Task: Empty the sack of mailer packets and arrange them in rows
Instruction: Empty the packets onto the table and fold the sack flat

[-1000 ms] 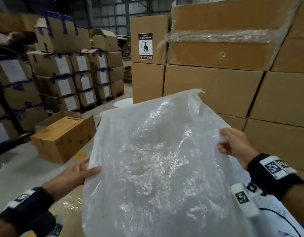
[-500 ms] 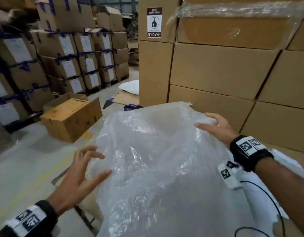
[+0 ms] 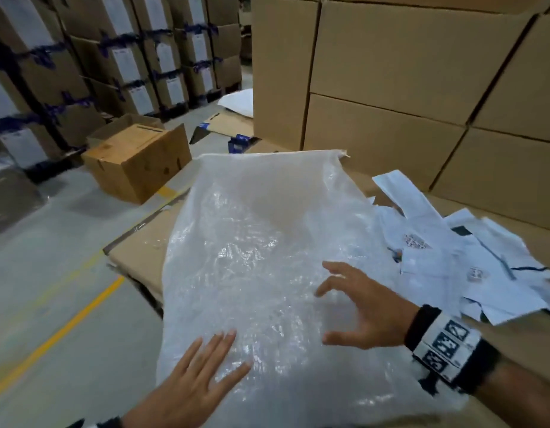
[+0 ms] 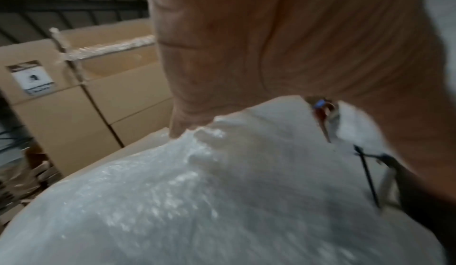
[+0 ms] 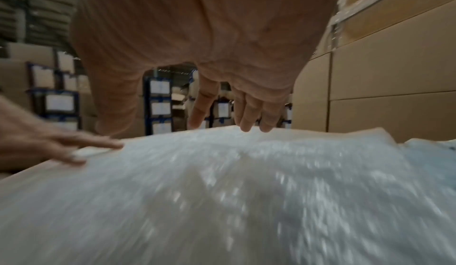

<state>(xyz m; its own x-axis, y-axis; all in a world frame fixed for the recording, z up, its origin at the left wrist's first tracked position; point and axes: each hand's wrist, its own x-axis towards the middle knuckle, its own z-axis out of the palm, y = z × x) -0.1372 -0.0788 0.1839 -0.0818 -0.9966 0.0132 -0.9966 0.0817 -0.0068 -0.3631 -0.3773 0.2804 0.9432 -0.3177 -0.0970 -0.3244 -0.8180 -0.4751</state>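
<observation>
Woven plastic sack (image 3: 261, 257) now flat on the cardboard surface (image 3: 137, 257), no longer held up. Both hands released: left hand (image 3: 193, 387) flat on it, right hand (image 3: 369, 313) spread above. Packets (image 3: 471, 267) heaped alongside, rows not yet begun.

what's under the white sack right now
The sack lies on flat cardboard, its right edge overlapping the mailer packets. Whatever lies beneath its middle is hidden.

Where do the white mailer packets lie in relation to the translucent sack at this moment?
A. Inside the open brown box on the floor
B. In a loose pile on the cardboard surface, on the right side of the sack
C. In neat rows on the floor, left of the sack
B: the head view shows the mailer packets heaped unevenly on the cardboard surface, right of the sack.
</observation>
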